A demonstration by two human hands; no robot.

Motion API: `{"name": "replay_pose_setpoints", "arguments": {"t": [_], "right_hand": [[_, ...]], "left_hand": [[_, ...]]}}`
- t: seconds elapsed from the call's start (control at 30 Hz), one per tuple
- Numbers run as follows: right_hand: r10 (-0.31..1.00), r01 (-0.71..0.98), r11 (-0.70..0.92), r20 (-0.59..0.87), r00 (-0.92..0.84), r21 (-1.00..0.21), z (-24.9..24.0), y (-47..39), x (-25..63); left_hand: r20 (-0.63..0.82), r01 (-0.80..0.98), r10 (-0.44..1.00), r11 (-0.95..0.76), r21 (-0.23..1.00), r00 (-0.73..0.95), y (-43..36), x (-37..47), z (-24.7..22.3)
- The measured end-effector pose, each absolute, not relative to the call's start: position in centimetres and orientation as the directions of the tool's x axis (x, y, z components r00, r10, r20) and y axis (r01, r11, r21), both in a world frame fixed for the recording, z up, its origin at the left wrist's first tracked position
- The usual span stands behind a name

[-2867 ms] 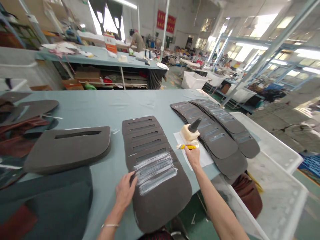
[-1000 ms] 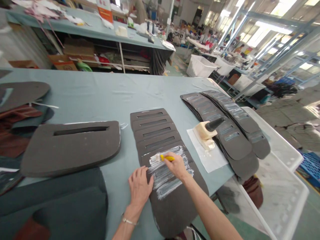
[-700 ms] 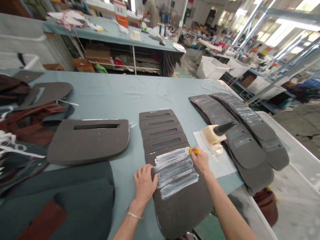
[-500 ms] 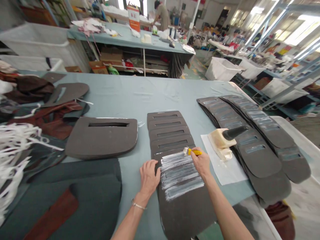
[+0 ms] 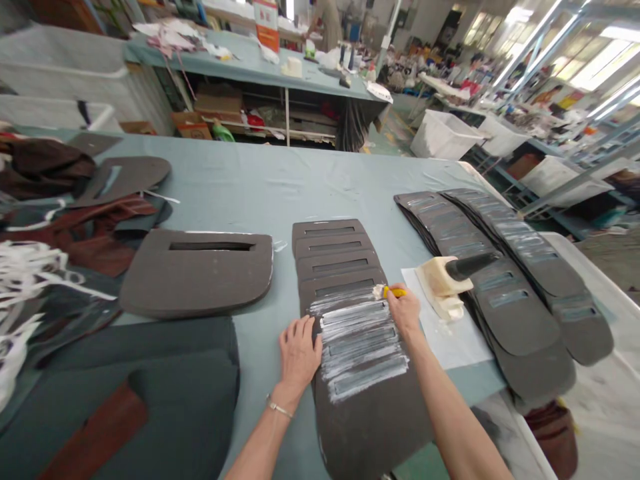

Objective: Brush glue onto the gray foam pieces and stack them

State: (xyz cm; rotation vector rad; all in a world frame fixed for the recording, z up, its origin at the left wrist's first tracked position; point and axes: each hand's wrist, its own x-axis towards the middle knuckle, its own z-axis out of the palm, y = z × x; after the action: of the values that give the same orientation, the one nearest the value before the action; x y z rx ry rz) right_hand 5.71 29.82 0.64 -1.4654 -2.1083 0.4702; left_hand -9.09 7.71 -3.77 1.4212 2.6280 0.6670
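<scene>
We see our right hand with its fingers closed around a small yellow-handled brush, its whitish bristles at the right end of a smeared slot. Under it, dark grey, round-ended flat panels with slots lie overlapped on the blue-green covered table, several strips streaked white. Our left hand rests at their left edge, fingers loosely bent and unclenched, thumb apart. Just right of the brush, a cream block-shaped bottle with a black cone nozzle lies tilted on a white paper sheet.
</scene>
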Motion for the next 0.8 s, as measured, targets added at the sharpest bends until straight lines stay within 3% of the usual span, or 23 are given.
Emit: {"name": "replay_pose_setpoints", "arguments": {"t": [0.07, 0.23, 0.3, 0.4, 0.47, 0.6, 0.8], "right_hand": [[0.921, 0.728, 0.39, 0.251, -0.299, -0.564, 1.2, 28.2, 4.4], [0.725, 0.414, 0.591, 0.23, -0.649, -0.692, 0.9, 22.6, -0.4], [0.777, 0.469, 0.54, 0.2, -0.597, -0.698, 0.4, 23.9, 0.9], [0.927, 0.652, 0.356, 0.166, -0.336, -0.669, 0.1, 28.5, 5.4], [0.954, 0.719, 0.297, 0.171, -0.245, -0.629, 0.2, 31.0, 7.8], [0.929, 0.706, 0.366, 0.196, -0.313, -0.606, 0.1, 32.1, 9.3], [0.949, 0.7, 0.316, 0.228, -0.219, -0.641, 1.2, 30.3, 7.1]], "left_hand": [[0.132, 0.784, 0.816, 0.477, 0.398, -0.563, 7.8, -9.0, -3.7], [0.146, 0.804, 0.827, 0.462, 0.374, -0.543, 8.0, -8.8, -3.9], [0.151, 0.805, 0.826, 0.462, 0.373, -0.544, 8.1, -8.8, -4.0], [0.155, 0.798, 0.818, 0.469, 0.378, -0.554, 8.1, -8.7, -4.1], [0.156, 0.795, 0.815, 0.471, 0.383, -0.558, 8.1, -8.7, -4.1], [0.156, 0.792, 0.815, 0.467, 0.393, -0.558, 8.0, -8.6, -4.0], [0.131, 0.762, 0.806, 0.473, 0.443, -0.577, 7.9, -8.8, -3.9]]}}
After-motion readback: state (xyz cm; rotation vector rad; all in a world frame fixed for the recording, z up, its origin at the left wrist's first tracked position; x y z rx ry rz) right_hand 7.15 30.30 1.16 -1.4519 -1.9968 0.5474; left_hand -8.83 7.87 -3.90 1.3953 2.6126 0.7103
